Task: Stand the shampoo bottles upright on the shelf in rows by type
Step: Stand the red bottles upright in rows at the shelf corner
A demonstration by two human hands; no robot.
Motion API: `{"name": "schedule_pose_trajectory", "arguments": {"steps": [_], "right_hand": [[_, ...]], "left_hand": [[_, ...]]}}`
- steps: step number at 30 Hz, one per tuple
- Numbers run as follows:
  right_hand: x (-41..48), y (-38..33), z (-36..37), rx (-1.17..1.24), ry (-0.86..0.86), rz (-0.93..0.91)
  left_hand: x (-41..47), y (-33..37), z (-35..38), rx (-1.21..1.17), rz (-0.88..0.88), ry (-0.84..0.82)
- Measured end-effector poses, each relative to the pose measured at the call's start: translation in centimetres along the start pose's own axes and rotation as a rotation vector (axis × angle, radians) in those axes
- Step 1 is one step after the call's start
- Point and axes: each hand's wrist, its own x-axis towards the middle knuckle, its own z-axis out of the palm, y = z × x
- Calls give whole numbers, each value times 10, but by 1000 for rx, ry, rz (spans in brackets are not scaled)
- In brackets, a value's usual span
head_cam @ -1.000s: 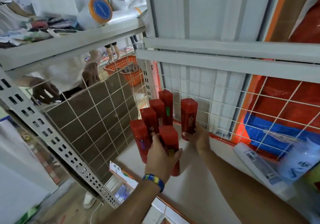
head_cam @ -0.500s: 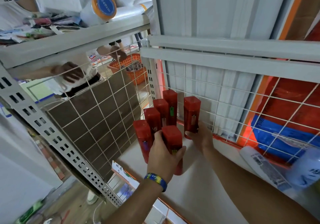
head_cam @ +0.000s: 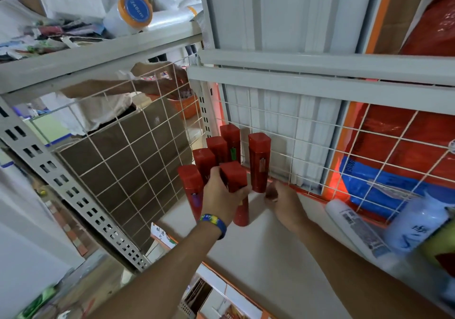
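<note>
My left hand (head_cam: 221,196) is wrapped around a red shampoo bottle (head_cam: 235,185), fingers curled round its upper body and the thumb pressing its right side; the bottle stands upright on the white shelf (head_cam: 258,257), at the near end of a second row. At its 10 o'clock runs the first row, four red bottles (head_cam: 216,152) standing in a line that climbs toward the white wire grid (head_cam: 320,146) at the back. At its 1 o'clock a lone red bottle (head_cam: 259,162) stands upright just in front of that grid. My right hand (head_cam: 286,204) rests low on the shelf at the 4 o'clock side of this lone bottle, fingertips close to its base; I cannot tell whether they touch it, and the fingers look loosely bent, holding nothing. A blue and yellow wristband (head_cam: 216,222) circles my left wrist. Over at 3 o'clock on the shelf a white bottle (head_cam: 357,230) lies on its side, with a pale blue-printed bottle (head_cam: 418,222) beside it.
</note>
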Motion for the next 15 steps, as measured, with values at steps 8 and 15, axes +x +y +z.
{"name": "schedule_pose_trajectory", "arguments": {"steps": [8,15], "right_hand": [[-17,9,12,-62,-204,-88],[-18,4,39,44,3,-48]], "left_hand": [[7,3,18,-34,44,-17],[9,-2,19,-91,46,-112]]}}
